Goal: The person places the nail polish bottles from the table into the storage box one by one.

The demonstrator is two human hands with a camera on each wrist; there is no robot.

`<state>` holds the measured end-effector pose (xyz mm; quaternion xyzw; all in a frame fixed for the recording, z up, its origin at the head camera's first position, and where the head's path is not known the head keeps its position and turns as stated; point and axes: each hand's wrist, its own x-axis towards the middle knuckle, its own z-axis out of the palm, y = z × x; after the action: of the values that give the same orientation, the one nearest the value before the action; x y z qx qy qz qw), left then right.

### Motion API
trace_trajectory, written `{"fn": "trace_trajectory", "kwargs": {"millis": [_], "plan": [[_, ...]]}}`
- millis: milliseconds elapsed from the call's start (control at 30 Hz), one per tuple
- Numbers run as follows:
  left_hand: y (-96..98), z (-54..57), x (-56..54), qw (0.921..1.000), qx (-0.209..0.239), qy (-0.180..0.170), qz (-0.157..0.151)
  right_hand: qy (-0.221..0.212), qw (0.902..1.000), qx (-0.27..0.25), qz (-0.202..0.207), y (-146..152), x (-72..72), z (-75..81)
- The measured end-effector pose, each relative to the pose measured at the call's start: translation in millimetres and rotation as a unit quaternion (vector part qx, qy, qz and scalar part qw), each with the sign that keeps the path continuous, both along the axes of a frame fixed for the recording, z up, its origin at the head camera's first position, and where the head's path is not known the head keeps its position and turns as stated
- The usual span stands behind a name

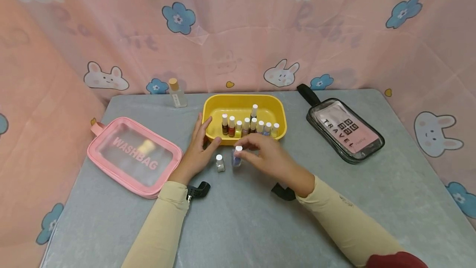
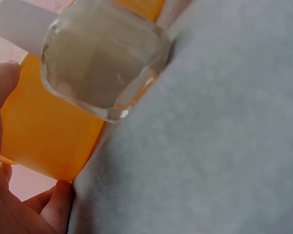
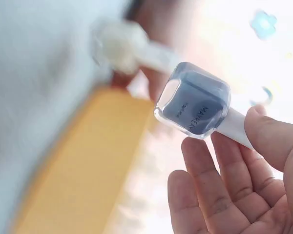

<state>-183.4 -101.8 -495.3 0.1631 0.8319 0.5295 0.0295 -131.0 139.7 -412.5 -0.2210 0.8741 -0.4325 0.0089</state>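
My right hand (image 1: 269, 154) pinches a blue nail polish bottle (image 3: 193, 100) by its white cap, just in front of the yellow tray (image 1: 243, 142). In the right wrist view the thumb presses on the cap and the other fingers lie beneath. My left hand (image 1: 197, 150) rests against the tray's left front corner, its fingers along the left end and its thumb at the front rim. A pale grey nail polish bottle (image 1: 220, 163) stands upright on the table between the hands. Inside the tray, a row of several nail polish bottles (image 1: 246, 127) stands near the front wall, one behind it.
A pink wash bag (image 1: 130, 181) lies left of the left hand. A black-edged travel pouch (image 1: 346, 131) lies at the right. At the back left stands a clear bottle with a gold cap (image 1: 177, 96). A patterned pink cloth (image 1: 230, 44) hangs behind the grey table (image 1: 238, 226).
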Motion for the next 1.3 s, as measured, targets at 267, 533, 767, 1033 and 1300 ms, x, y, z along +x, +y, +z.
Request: {"fn": "trace_trajectory", "kwargs": {"millis": [267, 533, 767, 1033, 1300], "plan": [[-0.6, 0.3, -0.8, 1.0, -0.002, 0.003, 0.001, -0.003, 0.9907, 0.035, -0.132, 43.2, -32.1, 49.7], [-1.0, 0.1, 0.9, 1.0, -0.001, 0.0, -0.002, -0.037, 0.9807, 0.073, -0.178, 64.8, -79.3, 29.8], [0.7, 1.1, 0.9, 1.0, -0.007, 0.0, 0.0, -0.066, 0.9817, 0.09, -0.154, 66.4, -99.8, 5.0], [0.2, 0.3, -0.1, 1.0, -0.007, 0.0, -0.002, -0.073, 0.9814, 0.11, -0.139, 63.9, -104.9, -5.2], [-1.0, -0.2, -0.2, 1.0, -0.008, -0.001, -0.001, -0.095, 0.9752, 0.155, -0.125, 55.7, -107.9, -8.2]]}}
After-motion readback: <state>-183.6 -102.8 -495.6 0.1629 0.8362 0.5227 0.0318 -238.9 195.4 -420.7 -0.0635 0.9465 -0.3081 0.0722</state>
